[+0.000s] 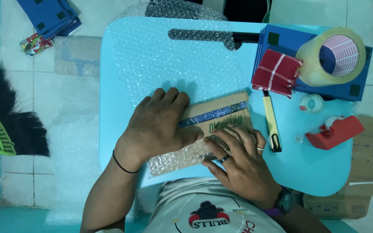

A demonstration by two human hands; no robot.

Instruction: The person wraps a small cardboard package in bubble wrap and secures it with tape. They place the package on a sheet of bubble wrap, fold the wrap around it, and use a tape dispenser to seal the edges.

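A home packing spot: tiled floor (31,86), bubble wrap (178,60), tape roll (333,56).

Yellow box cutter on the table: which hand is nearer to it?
Right. The right hand lies just beside the yellow box cutter, on the cardboard parcel; the left hand is farther left.

table centre-top: bubble wrap sheet (173,60) lies flat, nothing tall on it, a hand passes freely above.
table left edge (105,108): bare strip, open.
near edge: left hand (156,125) and right hand (238,162) press the cardboard box (216,121), blocking that lane.
right side: crowded; tape roll (333,56) stands tall on blue sheets (281,41), red cloth (277,71), yellow cutter (271,123), red tape dispenser (335,131).
gap: narrow bare strip between cutter and dispenser.
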